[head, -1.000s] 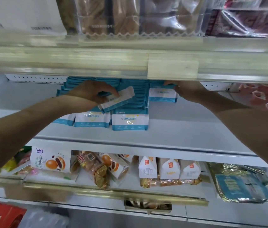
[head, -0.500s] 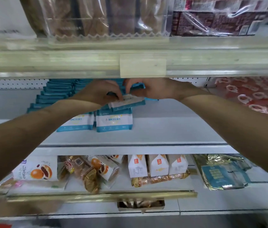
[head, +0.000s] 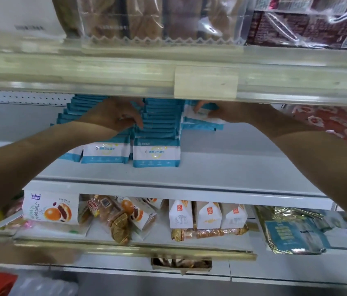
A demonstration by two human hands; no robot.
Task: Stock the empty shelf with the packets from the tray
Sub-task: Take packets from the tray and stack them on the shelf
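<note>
A person reaches both bare arms under an upper shelf rail [head: 104,69] toward a white shelf [head: 221,167]. The left hand [head: 113,116] is spread, its fingers [head: 135,122] fairly straight and laid against the tops of the wet-wipe packets [head: 156,153]. These teal-and-white packets stand upright in rows below that hand and in front of it, toward the camera.

The right hand [head: 230,113] pinches a single packet [head: 198,116], with its fingers curled over the far edge. This packet lies nearly flat just left of that hand, beside the rightmost row. It is unclear whether another packet lies beneath it.

A blank price-tag holder [head: 205,82] sits on the rail above and between the hands. Under the left forearm, on a lower shelf, is a red bean pastry bag [head: 51,210]. Between the forearms are white wedge-shaped packs [head: 207,214], and under the right forearm is a gold foil bag [head: 292,231].
</note>
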